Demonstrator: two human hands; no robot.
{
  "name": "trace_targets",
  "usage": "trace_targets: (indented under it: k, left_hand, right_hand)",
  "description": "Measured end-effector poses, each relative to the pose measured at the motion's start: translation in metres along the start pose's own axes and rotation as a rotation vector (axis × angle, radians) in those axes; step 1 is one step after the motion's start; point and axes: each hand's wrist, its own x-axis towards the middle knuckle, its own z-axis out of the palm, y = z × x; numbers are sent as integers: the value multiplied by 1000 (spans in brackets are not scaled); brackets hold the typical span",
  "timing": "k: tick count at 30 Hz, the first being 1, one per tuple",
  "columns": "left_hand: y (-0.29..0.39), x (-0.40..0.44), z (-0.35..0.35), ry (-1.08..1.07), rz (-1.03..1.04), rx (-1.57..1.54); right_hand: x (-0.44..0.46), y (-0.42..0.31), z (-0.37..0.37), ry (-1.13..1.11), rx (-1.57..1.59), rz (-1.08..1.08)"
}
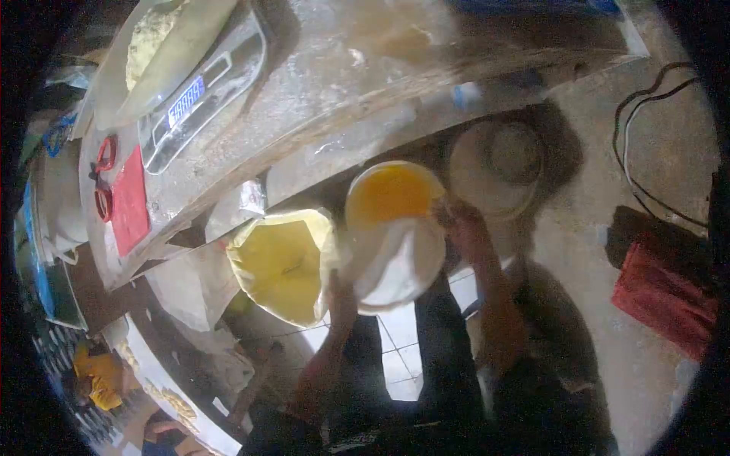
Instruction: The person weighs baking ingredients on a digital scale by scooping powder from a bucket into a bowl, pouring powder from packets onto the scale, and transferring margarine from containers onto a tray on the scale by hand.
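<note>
A white tub (399, 270) with orange-yellow liquid (395, 194) across its far part is held between my two hands above the floor. My right hand (460, 224) is closed on its right rim. My left hand (342, 292) lies along its left side, gripping it with the fingers mostly hidden. Just left of that hand stands a container with a pale liner (323, 228), holding yellow contents (281, 266). Some blur hides the finger detail.
A worktop bears a lit digital scale (186, 106), a bag of pale powder (152, 45), red-handled scissors (105, 175) and a red packet (131, 205). A round container (494, 171) stands right of the tub. A red cloth (669, 296) and a cable (625, 144) lie farther right.
</note>
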Motion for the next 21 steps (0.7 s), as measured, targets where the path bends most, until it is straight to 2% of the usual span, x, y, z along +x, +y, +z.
trace_targets:
  k: [1,2,3,4,5,6,7,8,9,10,11,13,15,16,18,21]
  left_hand:
    - [-7,-9,-14,-99,83,302]
    - [-15,-12,-22,-162,168,453]
    - [-21,-12,-25,-227,252,603]
    - [-25,-10,-21,-271,247,541]
    - [-5,-8,-17,-383,302,572]
    - [-36,-4,-9,-389,176,442]
    - [-50,-1,-3,-415,170,420]
    - [-64,3,4,-441,163,397]
    - [-60,8,7,-512,258,628]
    - [-56,13,11,-569,373,848]
    - [-53,19,17,-592,387,871]
    - [-39,25,31,-508,563,829]
    - [-4,27,38,-596,460,808]
    - [18,27,45,-669,212,670]
    - [-27,31,43,-661,343,859]
    - [-40,32,41,-662,369,806]
  right_hand:
    - [17,13,-9,-4,11,1]
    - [42,34,-23,-46,-343,-162]
    - [68,62,-40,-68,-518,-241]
    - [94,91,-57,-77,-689,-327]
    - [123,126,-78,-147,-1177,-543]
    - [141,140,-78,-175,-1424,-634]
    - [161,154,-78,-189,-1660,-748]
    - [174,158,-59,-329,-1845,-297]
    - [188,162,-41,-499,-2022,161]
    - [194,177,-45,-343,-1919,187]
    - [202,195,-53,-184,-1792,167]
    - [216,226,-66,9,-1642,174]
    - [234,260,-76,148,-1544,198]
    - [242,272,-77,191,-1513,209]
    - [253,291,-76,245,-1468,224]
    - [267,324,-82,333,-1407,263]
